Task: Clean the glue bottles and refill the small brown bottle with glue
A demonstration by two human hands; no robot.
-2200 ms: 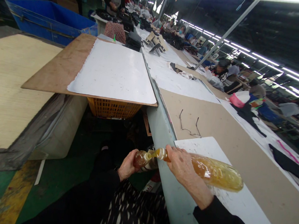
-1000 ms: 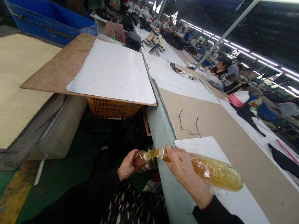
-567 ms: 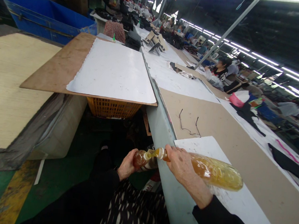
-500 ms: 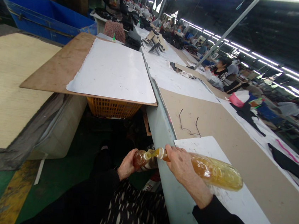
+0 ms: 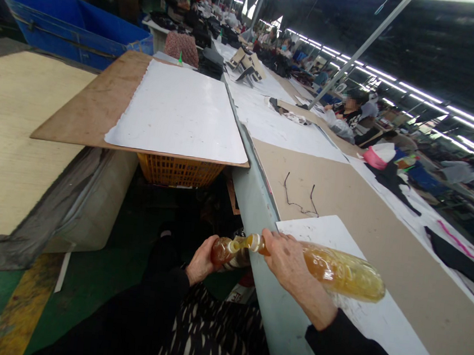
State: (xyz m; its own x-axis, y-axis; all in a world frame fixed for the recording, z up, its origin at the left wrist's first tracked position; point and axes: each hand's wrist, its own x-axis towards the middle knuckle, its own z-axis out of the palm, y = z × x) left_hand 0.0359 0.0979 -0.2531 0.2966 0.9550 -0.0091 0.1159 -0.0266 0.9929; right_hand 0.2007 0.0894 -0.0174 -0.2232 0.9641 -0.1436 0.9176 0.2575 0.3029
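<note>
My left hand point(image 5: 201, 262) is wrapped round a small bottle point(image 5: 221, 251) of amber liquid, just off the table's edge. In my right hand point(image 5: 289, 262) is a large clear bottle point(image 5: 348, 273) with yellow-brown liquid, gripped near its neck and lying almost level over the table. Its white-ringed neck points left at the small bottle's mouth, and a yellow piece or liquid point(image 5: 245, 243) bridges the two mouths; which of these it is, I cannot tell. Under the large bottle lies a white sheet point(image 5: 325, 229).
Eyeglasses point(image 5: 300, 208) rest on the tan board point(image 5: 364, 213) beyond my right hand. A brown board with a white sheet point(image 5: 184, 112) spans an orange basket point(image 5: 180, 172). At the far left is a blue bin point(image 5: 82, 42). A person point(image 5: 351, 111) sits farther back at the right.
</note>
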